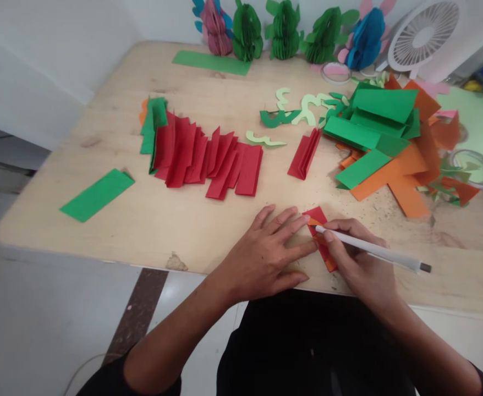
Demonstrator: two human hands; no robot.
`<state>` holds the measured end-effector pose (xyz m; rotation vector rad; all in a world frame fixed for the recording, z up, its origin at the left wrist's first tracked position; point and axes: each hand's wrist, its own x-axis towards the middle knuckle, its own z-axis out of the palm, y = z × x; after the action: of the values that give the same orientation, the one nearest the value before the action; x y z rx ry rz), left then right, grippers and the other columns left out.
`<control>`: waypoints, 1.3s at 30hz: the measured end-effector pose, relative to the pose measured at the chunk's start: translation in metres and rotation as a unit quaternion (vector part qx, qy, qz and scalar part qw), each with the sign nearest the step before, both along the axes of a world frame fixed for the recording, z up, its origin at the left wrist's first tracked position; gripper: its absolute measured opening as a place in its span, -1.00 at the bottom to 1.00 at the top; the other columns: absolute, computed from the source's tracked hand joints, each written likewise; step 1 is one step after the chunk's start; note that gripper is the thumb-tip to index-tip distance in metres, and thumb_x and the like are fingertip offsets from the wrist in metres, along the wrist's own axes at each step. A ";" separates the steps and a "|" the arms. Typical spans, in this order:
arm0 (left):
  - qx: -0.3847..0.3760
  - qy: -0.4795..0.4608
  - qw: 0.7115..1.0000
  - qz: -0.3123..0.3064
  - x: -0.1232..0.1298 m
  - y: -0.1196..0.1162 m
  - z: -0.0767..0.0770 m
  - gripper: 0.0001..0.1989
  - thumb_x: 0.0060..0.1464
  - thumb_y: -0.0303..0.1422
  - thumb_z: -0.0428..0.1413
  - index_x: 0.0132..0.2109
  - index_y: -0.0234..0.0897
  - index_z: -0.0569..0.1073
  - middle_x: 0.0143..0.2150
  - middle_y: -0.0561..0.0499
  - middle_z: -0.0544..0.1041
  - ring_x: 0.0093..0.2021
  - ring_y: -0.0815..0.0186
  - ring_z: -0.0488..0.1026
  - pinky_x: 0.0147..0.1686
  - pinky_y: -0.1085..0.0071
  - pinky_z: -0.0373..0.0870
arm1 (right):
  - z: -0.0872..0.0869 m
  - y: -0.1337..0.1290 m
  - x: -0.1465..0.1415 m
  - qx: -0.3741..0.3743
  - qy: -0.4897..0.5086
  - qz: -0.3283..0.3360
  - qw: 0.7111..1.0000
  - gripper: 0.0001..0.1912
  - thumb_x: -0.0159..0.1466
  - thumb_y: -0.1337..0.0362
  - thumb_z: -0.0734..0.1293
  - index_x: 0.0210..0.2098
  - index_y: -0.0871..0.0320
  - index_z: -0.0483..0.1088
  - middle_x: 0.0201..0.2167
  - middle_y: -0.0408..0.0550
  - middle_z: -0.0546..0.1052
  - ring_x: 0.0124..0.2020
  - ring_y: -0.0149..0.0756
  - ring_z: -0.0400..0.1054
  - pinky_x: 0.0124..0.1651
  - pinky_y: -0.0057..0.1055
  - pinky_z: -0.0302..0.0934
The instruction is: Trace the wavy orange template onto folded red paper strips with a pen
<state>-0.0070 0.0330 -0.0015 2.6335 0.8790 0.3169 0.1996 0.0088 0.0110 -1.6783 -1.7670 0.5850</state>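
Starting at the left, note a green strip (97, 196) lying alone on the surface (225, 99), then green folded pieces (154, 124) at the left end of a row of red folded papers (208, 159). Next, see the left hand (262, 258), fingers spread and grasping nothing, with foremost tips on or right beside the paper; hard to tell how firmly pressed. Beyond those tips, leave the folded red bundle (305, 154) well apart from the work. Find the red strip (318, 213) near the front edge, between both hands, an orange piece (313, 222) on top and partly hidden. For what seems a tracing step, best pin both layers together against slipping. At the right hand (361, 264), note fingers and thumb pinching a white pen (373, 248), nib down at the orange piece. Follow the edge closely with light, even pressure, probably turning the paper rather than twisting the wrist. Farthest right, avoid nudging the heap of green and orange papers (379, 132).
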 end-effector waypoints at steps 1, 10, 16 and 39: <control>0.001 -0.001 1.000 -0.001 0.000 0.000 0.000 -0.44 0.22 -0.04 0.04 0.31 -0.02 0.23 0.36 -0.14 0.21 0.39 -0.06 0.02 0.30 -0.17 -0.12 | 0.000 0.000 0.000 0.003 -0.001 0.003 1.000 -0.81 0.29 0.10 0.28 -0.29 0.06 0.45 -0.43 -0.13 0.56 -0.49 -0.35 0.39 -0.39 -0.37 0.25; 0.000 -0.002 1.000 -0.002 0.000 0.000 0.000 -0.46 0.24 -0.04 0.02 0.30 -0.03 0.24 0.37 -0.15 0.19 0.40 -0.05 0.01 0.30 -0.17 -0.11 | -0.001 0.002 -0.003 0.013 -0.007 0.013 1.000 -0.83 0.30 0.12 0.28 -0.27 0.04 0.45 -0.37 -0.12 0.58 -0.41 -0.32 0.43 -0.33 -0.35 0.27; 0.000 -0.004 1.000 -0.003 0.000 0.000 0.000 -0.51 0.22 -0.05 0.05 0.25 -0.03 0.32 0.37 -0.13 0.18 0.40 -0.03 0.01 0.32 -0.14 -0.14 | -0.005 0.003 -0.003 0.008 0.007 0.013 1.000 -0.82 0.30 0.11 0.29 -0.26 0.05 0.46 -0.37 -0.10 0.58 -0.40 -0.31 0.44 -0.32 -0.34 0.29; 0.017 0.018 1.000 0.001 0.005 -0.002 -0.002 -0.49 0.20 -0.02 0.06 0.23 -0.04 0.35 0.37 -0.11 0.21 0.39 0.01 0.03 0.31 -0.10 -0.12 | -0.008 -0.040 0.038 0.182 -0.123 0.161 0.962 -0.74 0.32 0.38 0.27 -0.01 0.11 0.41 -0.23 -0.03 0.62 -0.15 -0.19 0.49 -0.10 -0.22 0.27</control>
<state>-0.0023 0.0310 -0.0038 2.6772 0.8947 0.2873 0.2371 -0.0314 0.0027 -1.2623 -2.1934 0.1676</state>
